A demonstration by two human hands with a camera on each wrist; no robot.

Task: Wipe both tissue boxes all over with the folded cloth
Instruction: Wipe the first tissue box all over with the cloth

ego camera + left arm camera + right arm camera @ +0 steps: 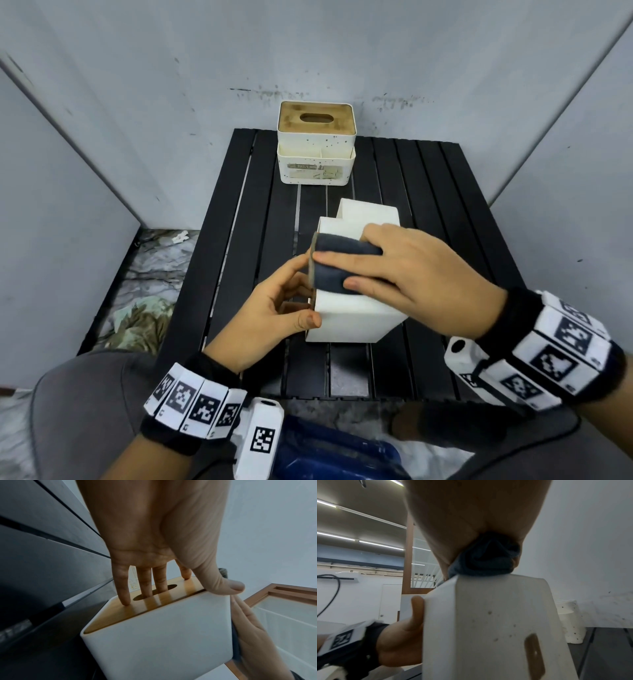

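Near tissue box (346,308) tipped on side, wooden lid facing 9 o'clock, left hand (270,318) gripping; right hand (411,277) clutching folded cloth (339,263); far tissue box (317,147), 12 o'clock, labelled "TISSUE".

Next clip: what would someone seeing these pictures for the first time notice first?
First, the white tissue box lying on its side mid-table, its wooden lid facing the left hand, which steadies it with two fingers poked into the slot. On top of it, the right hand presses the dark folded cloth. A second, speckled tissue box stands upright at the table's far edge.
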